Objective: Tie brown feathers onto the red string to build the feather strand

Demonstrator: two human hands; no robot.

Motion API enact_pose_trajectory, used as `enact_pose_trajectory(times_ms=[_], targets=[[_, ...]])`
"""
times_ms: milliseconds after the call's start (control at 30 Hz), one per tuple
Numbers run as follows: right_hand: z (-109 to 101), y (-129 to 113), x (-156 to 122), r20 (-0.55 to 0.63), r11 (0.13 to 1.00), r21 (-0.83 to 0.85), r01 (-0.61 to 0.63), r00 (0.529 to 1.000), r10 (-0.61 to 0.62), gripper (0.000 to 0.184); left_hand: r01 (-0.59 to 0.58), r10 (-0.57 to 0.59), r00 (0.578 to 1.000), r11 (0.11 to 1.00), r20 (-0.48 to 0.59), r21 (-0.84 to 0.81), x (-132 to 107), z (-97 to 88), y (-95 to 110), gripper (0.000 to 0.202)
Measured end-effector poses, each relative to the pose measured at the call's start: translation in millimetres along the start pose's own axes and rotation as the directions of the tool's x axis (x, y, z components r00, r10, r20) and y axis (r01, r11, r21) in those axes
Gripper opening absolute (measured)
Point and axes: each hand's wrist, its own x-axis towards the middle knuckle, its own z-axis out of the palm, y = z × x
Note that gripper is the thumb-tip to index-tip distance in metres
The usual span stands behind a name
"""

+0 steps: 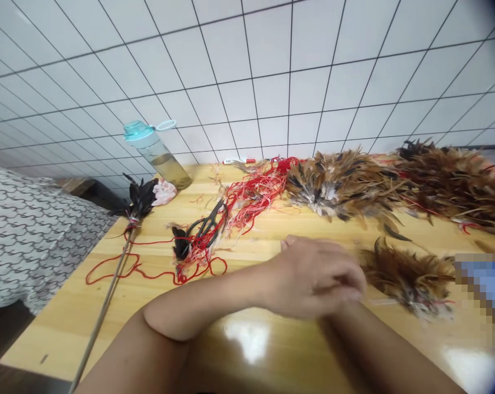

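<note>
My left hand lies across my right wrist above the wooden table, its fingers curled over it and slightly blurred. Behind it, my right hand is mostly hidden; only a small part shows, so its fingers cannot be read. To the right of both hands lies a bunch of brown feathers with pale quill ends. On the left, a thin stick has black feathers bound at its far end, with red string trailing from it. Dark scissors lie among string scraps.
At the back left stands a clear bottle with a turquoise lid, beside crumpled pinkish material. A tangle of red string, a marker and larger feather piles line the tiled wall. Patterned cloth hangs left of the table.
</note>
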Motion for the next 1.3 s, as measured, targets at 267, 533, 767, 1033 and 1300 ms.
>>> enact_pose_trajectory(times_ms=[267,533,767,1033,1300], targets=[[4.0,3.8,0.4,0.0,0.972,-0.037,0.231,0.973,-0.231,0.038,0.437,-0.331,0.899,0.702,-0.286,0.563,-1.5,-67.4,-77.3,0.009],[5.3,3.0,-1.2,0.011,0.961,-0.027,0.274,0.962,-0.274,0.038,0.465,-0.539,0.83,0.527,-0.143,0.711,-0.4,-33.2,-124.6,0.014],[7.3,3.5,-1.6,0.003,0.954,-0.02,0.298,0.955,-0.298,0.037,0.39,-0.624,0.779,0.402,-0.064,0.828,-24.2,-52.3,-134.5,0.015],[5.8,3.2,-1.7,0.011,0.954,0.008,0.3,0.954,-0.3,0.032,0.407,-0.658,0.736,0.619,0.161,0.672,-11.9,-104.5,-75.6,0.038],[1.2,8.3,-0.5,-0.044,0.989,0.067,0.135,0.99,-0.132,0.037,0.491,-0.587,0.795,0.472,-0.155,0.732,27.7,-51.3,-133.1,0.022]])
